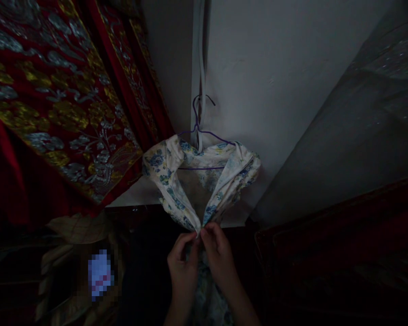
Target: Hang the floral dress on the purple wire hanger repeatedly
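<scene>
A white garment with a blue and yellow floral print point(221, 199) hangs on a thin purple hanger point(217, 136). Its front forms an open V, and the two edges come together low down. At that point my left hand point(185, 253) pinches the left front edge between thumb and fingers. Close beside it, almost touching, my right hand point(217, 244) pinches the right front edge. Whether a button or other fastener lies between the fingertips is hidden. The garment's lower part falls behind and between my forearms, in deep shadow.
Red cloth with gold and silver embroidery point(71, 99) hangs at the left. A white cord point(201, 59) runs down the pale wall point(275, 81) by the hanger's hook. At lower left is a basket-like object point(59, 258) near a blurred bright screen point(100, 274). Dark red material point(343, 222) lies right.
</scene>
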{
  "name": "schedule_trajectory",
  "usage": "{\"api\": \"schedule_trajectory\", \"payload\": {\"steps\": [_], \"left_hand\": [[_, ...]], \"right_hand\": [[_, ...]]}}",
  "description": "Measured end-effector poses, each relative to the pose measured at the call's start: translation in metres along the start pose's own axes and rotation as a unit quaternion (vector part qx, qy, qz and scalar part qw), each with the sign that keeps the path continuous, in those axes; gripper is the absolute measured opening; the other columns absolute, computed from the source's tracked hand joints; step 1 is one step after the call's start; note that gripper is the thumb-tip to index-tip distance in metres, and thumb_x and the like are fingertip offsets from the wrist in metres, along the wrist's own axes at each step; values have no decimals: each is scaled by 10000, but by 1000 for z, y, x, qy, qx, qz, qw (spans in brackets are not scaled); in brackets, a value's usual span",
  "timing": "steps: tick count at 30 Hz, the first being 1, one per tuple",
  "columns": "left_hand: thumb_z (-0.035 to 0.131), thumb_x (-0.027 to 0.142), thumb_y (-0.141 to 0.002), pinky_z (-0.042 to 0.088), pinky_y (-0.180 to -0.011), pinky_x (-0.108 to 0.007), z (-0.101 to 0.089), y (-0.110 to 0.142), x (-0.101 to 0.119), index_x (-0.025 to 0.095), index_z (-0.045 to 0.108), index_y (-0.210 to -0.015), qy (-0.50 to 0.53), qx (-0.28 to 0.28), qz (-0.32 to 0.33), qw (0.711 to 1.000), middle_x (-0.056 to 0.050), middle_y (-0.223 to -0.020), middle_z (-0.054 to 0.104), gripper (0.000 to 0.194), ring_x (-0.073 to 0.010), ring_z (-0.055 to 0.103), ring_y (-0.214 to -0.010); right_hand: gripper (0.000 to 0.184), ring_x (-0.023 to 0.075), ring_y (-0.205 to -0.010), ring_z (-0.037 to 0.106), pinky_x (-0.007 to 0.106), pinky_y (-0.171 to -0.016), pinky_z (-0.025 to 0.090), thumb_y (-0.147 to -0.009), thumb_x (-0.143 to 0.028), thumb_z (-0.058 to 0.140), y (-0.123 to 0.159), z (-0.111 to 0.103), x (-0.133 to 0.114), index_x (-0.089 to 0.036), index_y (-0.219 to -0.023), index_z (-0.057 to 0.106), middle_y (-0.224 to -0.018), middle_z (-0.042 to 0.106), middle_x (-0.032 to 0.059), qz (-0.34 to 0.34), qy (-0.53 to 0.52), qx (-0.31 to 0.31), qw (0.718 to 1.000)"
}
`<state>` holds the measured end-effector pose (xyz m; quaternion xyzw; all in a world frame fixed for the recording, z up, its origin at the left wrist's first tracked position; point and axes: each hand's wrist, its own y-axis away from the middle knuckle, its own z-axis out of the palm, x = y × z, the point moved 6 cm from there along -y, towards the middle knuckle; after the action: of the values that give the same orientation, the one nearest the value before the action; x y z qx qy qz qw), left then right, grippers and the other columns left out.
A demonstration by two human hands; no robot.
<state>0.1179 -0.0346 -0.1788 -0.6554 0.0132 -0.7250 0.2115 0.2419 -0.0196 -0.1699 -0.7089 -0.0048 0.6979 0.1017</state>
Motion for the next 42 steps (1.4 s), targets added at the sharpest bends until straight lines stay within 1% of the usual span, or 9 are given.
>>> {"api": "schedule_trajectory", "payload": {"steps": [8, 16, 19, 22, 26, 30, 33, 39, 42], "left_hand": [[739, 237, -848, 559, -770, -245, -2, 2, 2, 228, 810, -909, 13, -18, -4, 1000, -34, -858, 742, 94, -170, 703, -823], [739, 290, -846, 539, -740, -260, 0, 2, -14, 188, 758, -849, 23, -21, -52, 998, -33, -809, 725, 104, -186, 688, -782], [685, 277, -871, 521, -739, -267, 4, 1, -18, 182, 722, -829, -17, -18, -40, 999, -32, -796, 717, 110, -192, 672, -770], [614, 233, -894, 493, -745, -270, 19, 3, -25, 185, 689, -800, -79, -39, -15, 996, -26, -776, 695, 130, -194, 655, -776], [560, 199, -902, 476, -727, -275, 50, 13, -42, 188, 650, -782, -119, -81, 15, 989, -21, -757, 678, 151, -193, 647, -758], [546, 208, -914, 491, -725, -291, 66, 12, -43, 189, 657, -787, -120, -98, 42, 987, -33, -770, 691, 170, -206, 664, -773], [591, 161, -874, 505, -735, -291, 65, -14, -9, 187, 680, -818, -121, -119, 89, 982, -33, -797, 711, 109, -202, 677, -782], [596, 213, -965, 499, -868, -314, 39, -111, 138, 208, 628, -1302, -114, -33, 309, 944, -55, -1039, 714, 338, -179, 657, -909], [584, 250, -987, 490, -851, -311, 47, -145, 182, 187, 695, -1145, -183, -85, 373, 906, -51, -1009, 706, 204, -186, 647, -927]], "right_hand": [[415, 129, -573, 491, 245, -528, 382, -830, -567, 651, -11, -6, 5, -185, -674, 607, -644, 559, 2, 96, -29, -71, 992], [412, 44, -348, 261, 207, -372, 152, -669, -553, 776, -16, -11, 8, -169, -701, 632, -428, 428, -81, 255, -158, -163, 940], [376, 32, -316, 227, 204, -360, 123, -628, -507, 772, -37, -8, 2, -160, -642, 631, -369, 392, -86, 242, -188, -152, 940], [302, 29, -321, 244, 198, -356, 124, -627, -432, 756, -82, -16, -36, -143, -642, 668, -360, 385, -86, 152, -197, -84, 965], [203, 24, -327, 262, 195, -339, 133, -644, -320, 732, -140, -24, -119, -131, -628, 661, -388, 404, -86, 39, -229, -20, 972], [187, 28, -322, 282, 186, -333, 144, -710, -280, 708, -160, -19, -169, -149, -617, 612, -398, 411, -89, -13, -248, -14, 969], [186, 37, -326, 304, 184, -333, 157, -722, -316, 695, -147, -17, -174, -150, -668, 632, -404, 451, -78, -34, -243, -14, 969], [240, 50, -370, 384, 182, -368, 216, -769, -413, 683, -114, -4, -177, -185, -727, 621, -450, 487, -77, -80, -173, -56, 980], [224, 54, -376, 369, 189, -394, 232, -821, -408, 639, -115, 5, -183, -207, -732, 595, -453, 479, -84, -120, -151, -59, 979]]}}
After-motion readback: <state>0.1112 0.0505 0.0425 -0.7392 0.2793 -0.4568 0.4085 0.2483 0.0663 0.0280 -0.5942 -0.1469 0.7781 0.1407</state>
